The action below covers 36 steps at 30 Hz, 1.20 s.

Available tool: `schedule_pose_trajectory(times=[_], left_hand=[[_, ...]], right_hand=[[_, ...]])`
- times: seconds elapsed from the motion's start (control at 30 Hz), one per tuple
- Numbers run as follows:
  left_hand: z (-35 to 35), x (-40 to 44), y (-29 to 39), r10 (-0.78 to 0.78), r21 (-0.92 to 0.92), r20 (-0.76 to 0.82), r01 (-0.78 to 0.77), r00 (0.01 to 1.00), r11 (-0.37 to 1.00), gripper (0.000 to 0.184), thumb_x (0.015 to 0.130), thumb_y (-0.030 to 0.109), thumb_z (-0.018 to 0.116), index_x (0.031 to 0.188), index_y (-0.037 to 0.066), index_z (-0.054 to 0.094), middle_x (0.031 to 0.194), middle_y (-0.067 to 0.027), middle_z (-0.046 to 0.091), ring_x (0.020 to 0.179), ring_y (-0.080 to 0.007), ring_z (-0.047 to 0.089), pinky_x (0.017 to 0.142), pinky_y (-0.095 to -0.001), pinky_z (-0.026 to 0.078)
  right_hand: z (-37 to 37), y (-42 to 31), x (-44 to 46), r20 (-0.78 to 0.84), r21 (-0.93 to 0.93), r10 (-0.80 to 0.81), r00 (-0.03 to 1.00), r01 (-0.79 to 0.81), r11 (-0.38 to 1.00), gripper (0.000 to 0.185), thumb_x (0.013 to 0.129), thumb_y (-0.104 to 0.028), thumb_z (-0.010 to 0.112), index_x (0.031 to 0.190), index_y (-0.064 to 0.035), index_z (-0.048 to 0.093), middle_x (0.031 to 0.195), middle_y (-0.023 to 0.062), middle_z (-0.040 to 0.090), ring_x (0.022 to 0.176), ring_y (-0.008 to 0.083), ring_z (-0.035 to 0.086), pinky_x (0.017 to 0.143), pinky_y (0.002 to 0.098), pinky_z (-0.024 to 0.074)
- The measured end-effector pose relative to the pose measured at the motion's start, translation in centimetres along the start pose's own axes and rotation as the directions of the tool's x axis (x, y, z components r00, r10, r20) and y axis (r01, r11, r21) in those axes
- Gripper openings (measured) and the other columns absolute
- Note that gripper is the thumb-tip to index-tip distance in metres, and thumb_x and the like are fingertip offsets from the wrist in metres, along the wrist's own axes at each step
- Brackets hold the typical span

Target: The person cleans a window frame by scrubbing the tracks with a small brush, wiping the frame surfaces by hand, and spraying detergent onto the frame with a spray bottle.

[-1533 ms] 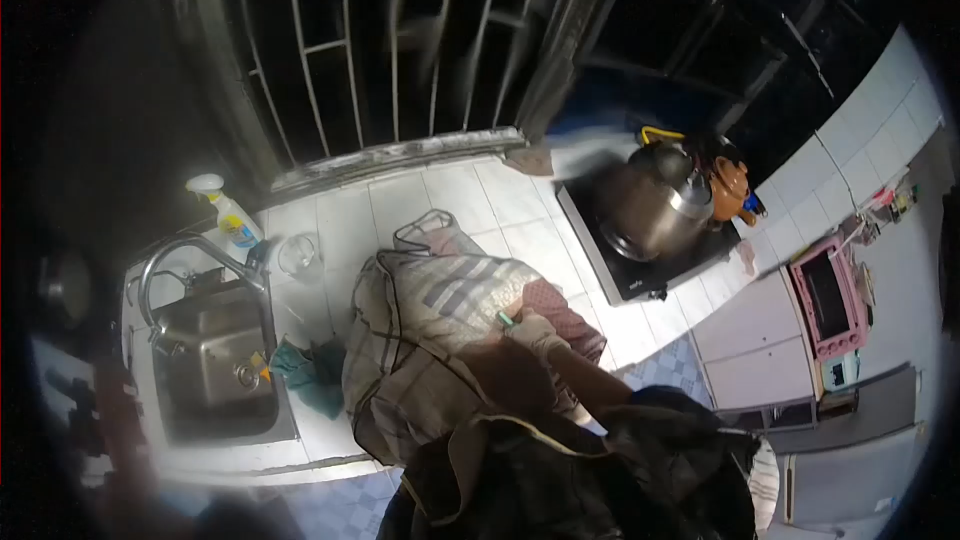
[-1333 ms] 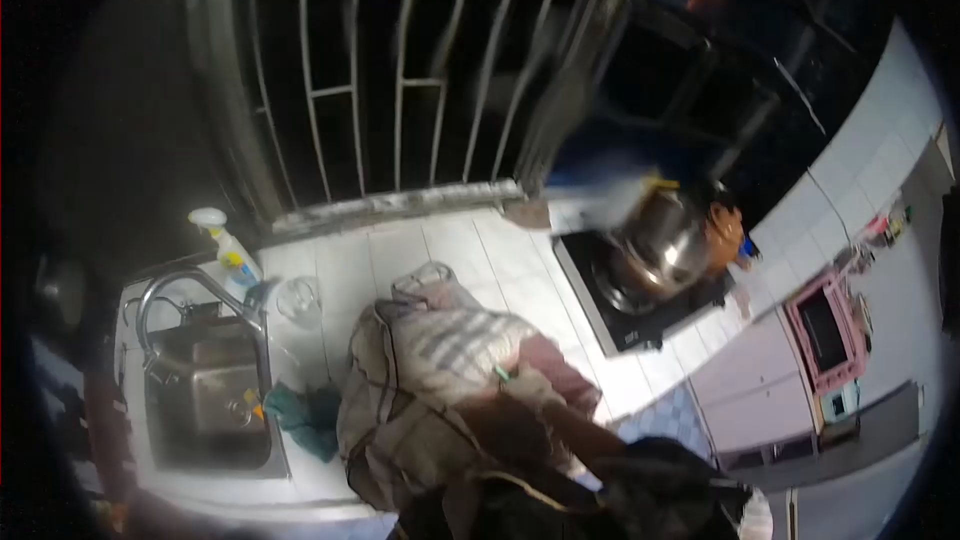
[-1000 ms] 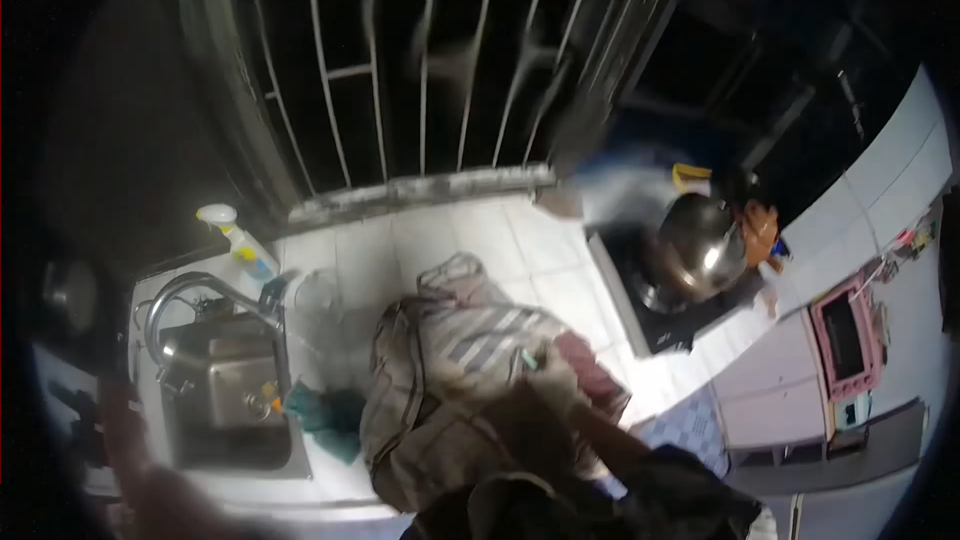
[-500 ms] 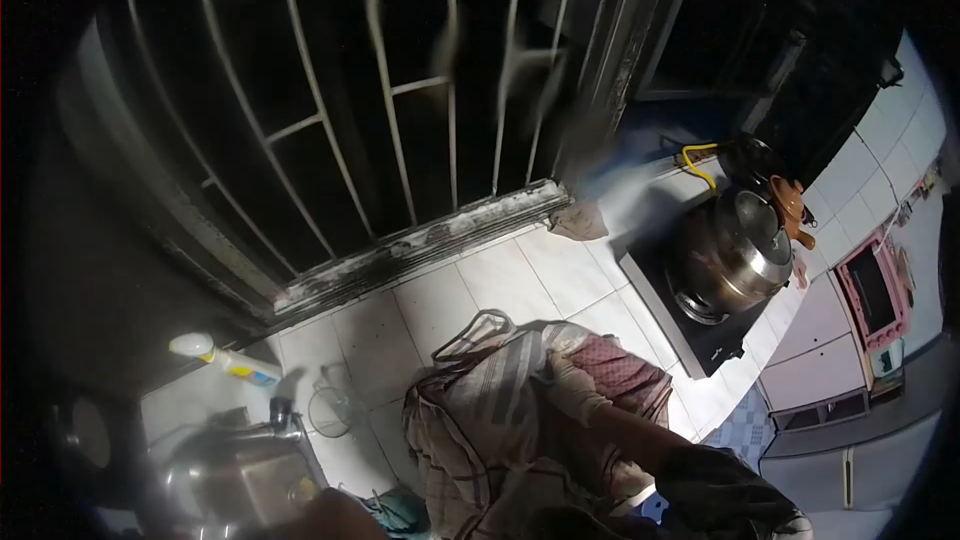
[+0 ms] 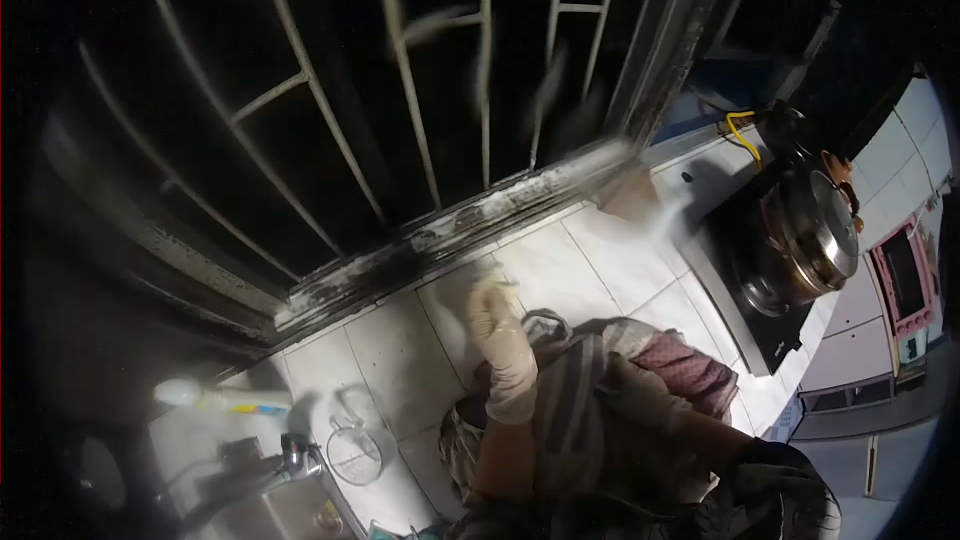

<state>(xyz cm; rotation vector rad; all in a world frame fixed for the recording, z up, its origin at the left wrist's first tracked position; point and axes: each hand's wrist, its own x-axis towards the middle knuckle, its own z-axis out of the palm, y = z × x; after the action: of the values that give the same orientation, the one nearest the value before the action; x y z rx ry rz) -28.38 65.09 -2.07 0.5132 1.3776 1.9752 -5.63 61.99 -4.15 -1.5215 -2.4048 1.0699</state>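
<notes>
My left hand (image 5: pixel 505 350), in a pale glove, reaches over the white tiles towards the window ledge. Its fingers are bent together and blurred; what they hold cannot be made out. My right hand (image 5: pixel 645 395), also gloved, is closed on the checked cloth (image 5: pixel 575 390), its fingertips partly lost in shadow. This cloth lies bunched against the counter's front, with a dark red patterned part (image 5: pixel 685 365) at its right. Left of the cloth is a clear glass mug (image 5: pixel 355 452).
Barred window (image 5: pixel 430 90) behind the counter. Spray bottle (image 5: pixel 225 398) and sink (image 5: pixel 275 512) at left. At right, a metal pot (image 5: pixel 810 230) sits on a black cooktop (image 5: pixel 740 285), near a yellow cord (image 5: pixel 742 138). Farther right, a pink oven (image 5: pixel 905 280).
The view has swung left, so the cooktop sits farther right. My left hand has come up from the lower left over the tiles. My right hand stays at the cloth; the green item seen there earlier no longer shows.
</notes>
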Motion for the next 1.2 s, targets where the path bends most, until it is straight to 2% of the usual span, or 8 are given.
schedule_pose_trajectory(times=[0.1, 0.17, 0.23, 0.37, 0.57, 0.63, 0.73, 1.2], left_hand=[[-1.9, 1.7, -2.7, 0.095, 0.293, 0.209, -0.155, 0.973, 0.943, 0.018, 0.091, 0.017, 0.056, 0.107, 0.01, 0.062, 0.098, -0.0061, 0.066, 0.083, -0.0217, 0.064, 0.068, -0.0321, 0.052], [-3.3, 2.0, -2.4, 0.133, 0.526, 0.351, -0.313, 0.927, 0.791, 0.02, 0.089, 0.017, 0.059, 0.108, 0.011, 0.061, 0.093, -0.0072, 0.067, 0.079, -0.0236, 0.065, 0.069, -0.033, 0.052], [-4.1, 1.9, -1.5, 0.164, 0.699, 0.275, -0.314, 0.947, 0.643, 0.02, 0.086, 0.018, 0.063, 0.105, 0.011, 0.063, 0.091, -0.0113, 0.066, 0.081, -0.0244, 0.065, 0.071, -0.0322, 0.052], [-6.0, 2.3, -3.7, 0.192, 0.555, 0.189, -0.266, 0.963, 0.788, 0.017, 0.086, 0.02, 0.064, 0.1, 0.012, 0.065, 0.089, -0.0144, 0.067, 0.081, -0.0294, 0.066, 0.072, -0.0378, 0.052], [-9.4, 3.2, -2.2, -0.178, 0.809, 0.14, -0.009, 0.974, 0.588, 0.025, 0.087, 0.028, 0.064, 0.102, 0.008, 0.064, 0.092, -0.0179, 0.067, 0.081, -0.0337, 0.066, 0.07, -0.0385, 0.053], [-9.6, 3.5, -2.2, -0.264, 0.787, 0.137, 0.057, 0.955, 0.615, 0.031, 0.088, 0.033, 0.061, 0.103, 0.005, 0.063, 0.094, -0.0188, 0.066, 0.086, -0.0319, 0.066, 0.074, -0.0371, 0.052], [-8.2, 2.9, 0.8, -0.265, 0.673, 0.188, 0.073, 0.946, 0.736, 0.033, 0.09, 0.034, 0.058, 0.104, 0.004, 0.063, 0.094, -0.0186, 0.067, 0.09, -0.031, 0.065, 0.077, -0.0367, 0.051], [-8.4, 3.3, 0.2, -0.291, 0.825, 0.185, 0.013, 0.939, 0.565, 0.042, 0.092, 0.041, 0.049, 0.107, 0.004, 0.063, 0.101, -0.0178, 0.066, 0.098, -0.0332, 0.062, 0.088, -0.0389, 0.048]], right_hand=[[-7.2, -2.6, 1.6, 0.384, 0.113, 0.063, 0.921, -0.114, 0.987, 0.043, 0.082, -0.03, 0.068, 0.114, -0.0048, 0.053, 0.111, 0.0144, 0.06, 0.109, 0.0271, 0.057, 0.092, 0.0372, 0.0454], [-9.7, 0.0, 4.6, 0.445, 0.05, -0.427, 0.787, 0.455, 0.889, 0.039, 0.082, -0.021, 0.069, 0.114, -0.004, 0.056, 0.108, 0.0102, 0.061, 0.11, 0.0261, 0.055, 0.096, 0.0371, 0.0438], [-11.3, -3.4, 6.3, 0.446, 0.548, 0.035, 0.894, -0.304, 0.78, 0.039, 0.081, -0.02, 0.071, 0.114, -0.004, 0.057, 0.105, 0.0091, 0.06, 0.106, 0.0265, 0.056, 0.094, 0.0384, 0.0465], [-9.7, -2.1, 15.5, 0.098, 0.672, -0.161, 0.982, 0.054, 0.738, 0.028, 0.09, -0.022, 0.061, 0.113, -0.006, 0.058, 0.091, 0.0062, 0.06, 0.069, 0.015, 0.057, 0.057, 0.0216, 0.0481], [-5.7, -3.2, 22.6, -0.112, 0.597, 0.226, 0.968, -0.116, 0.793, 0.028, 0.091, -0.012, 0.055, 0.117, -0.004, 0.06, 0.078, 0.0082, 0.061, 0.059, 0.0163, 0.051, 0.054, 0.031, 0.0446], [-0.6, 3.7, 27.7, -0.479, -0.067, -0.348, 0.806, 0.362, 0.93, 0.03, 0.087, -0.008, 0.056, 0.117, -0.0035, 0.06, 0.079, 0.0144, 0.062, 0.063, 0.0218, 0.054, 0.061, 0.0366, 0.0476], [-0.5, -2.2, 23.2, -0.45, -0.612, -0.373, 0.811, 0.024, 0.791, 0.032, 0.075, -0.01, 0.066, 0.106, -0.0016, 0.063, 0.095, 0.0194, 0.061, 0.08, 0.0315, 0.059, 0.073, 0.0407, 0.0496], [-5.4, -4.0, 23.9, -0.429, -0.469, -0.318, 0.846, 0.093, 0.878, 0.019, 0.09, -0.023, 0.054, 0.093, -0.0064, 0.063, 0.071, 0.017, 0.062, 0.064, 0.0362, 0.061, 0.065, 0.046, 0.0493]])
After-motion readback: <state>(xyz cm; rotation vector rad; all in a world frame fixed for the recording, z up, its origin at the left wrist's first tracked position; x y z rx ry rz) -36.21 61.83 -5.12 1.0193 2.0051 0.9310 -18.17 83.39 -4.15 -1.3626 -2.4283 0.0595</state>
